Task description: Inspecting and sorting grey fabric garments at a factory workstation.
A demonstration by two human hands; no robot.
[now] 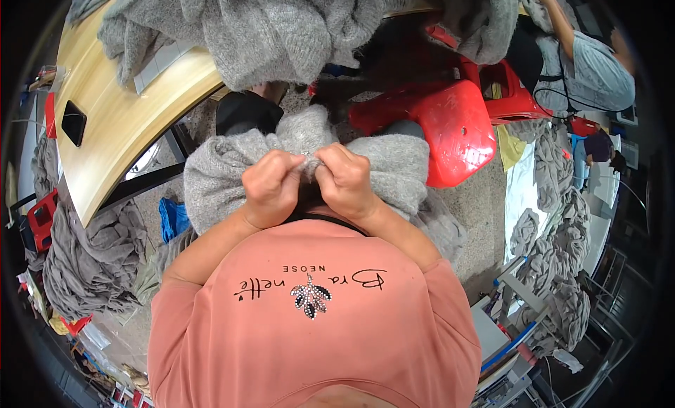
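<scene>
A fuzzy grey knit piece (232,169) lies bunched across my lap and spreads to both sides. My left hand (271,184) pinches its gathered edge in front of my chest. Close beside it, my right hand (344,177) pinches the same edge, and the fingertips of both hands nearly meet. Whether a small tool or thread sits between the fingers is too small to tell.
A wooden table (133,127) bears a heap of grey knitwear (267,28) and a black phone (74,123). Red plastic stools (457,130) stand ahead to the right. Grey knit piles (91,260) lie on both sides. A co-worker (598,70) handles grey fabric at far right.
</scene>
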